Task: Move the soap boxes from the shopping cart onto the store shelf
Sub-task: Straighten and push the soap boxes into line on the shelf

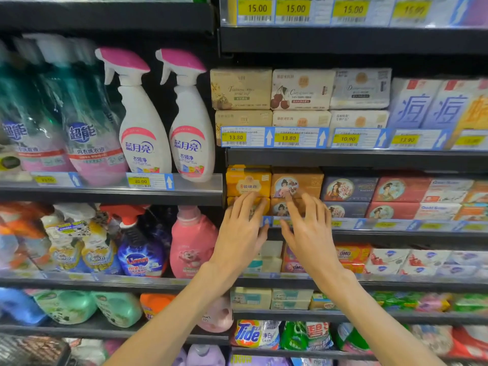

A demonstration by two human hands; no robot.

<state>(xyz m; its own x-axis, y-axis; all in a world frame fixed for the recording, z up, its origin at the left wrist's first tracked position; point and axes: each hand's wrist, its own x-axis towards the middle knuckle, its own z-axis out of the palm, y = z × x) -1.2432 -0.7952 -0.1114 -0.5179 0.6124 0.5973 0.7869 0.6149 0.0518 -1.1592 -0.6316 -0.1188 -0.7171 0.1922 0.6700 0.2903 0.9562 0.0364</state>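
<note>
We face a dark store shelf (369,158) several tiers tall, packed with cleaning goods. On the left bay stand two white spray bottles (144,122) with pink triggers, labelled 蓝月亮, above a yellow price tag (140,181) reading 20.00; beside them are clear green-and-pink bottles (89,133) marked 超能. Below sit a pink jug (191,244) and a dark blue Liby bottle (140,256). Near the bottom we read Tide on a bag (254,334).

On the right bay, the upper tier holds cream soap bars (301,89), one with cherries, over tags reading 13.80, 13.80 and 10.90; the top strip shows 15.00 (257,8) repeated.

The soap boxes sit on the middle tier at its left end, stacked two high: yellow boxes (248,182) and, just beside them, orange boxes (297,184) with a round portrait. Navy boxes (348,190) and red boxes (400,190) continue the row.

Our left hand (239,233) lies with fingers straight and slightly spread, tips touching the lower yellow box. Our right hand (310,233) is likewise flat, fingers apart, tips on the lower orange box; neither hand is clamped on anything. The shopping cart is out of view.
</note>
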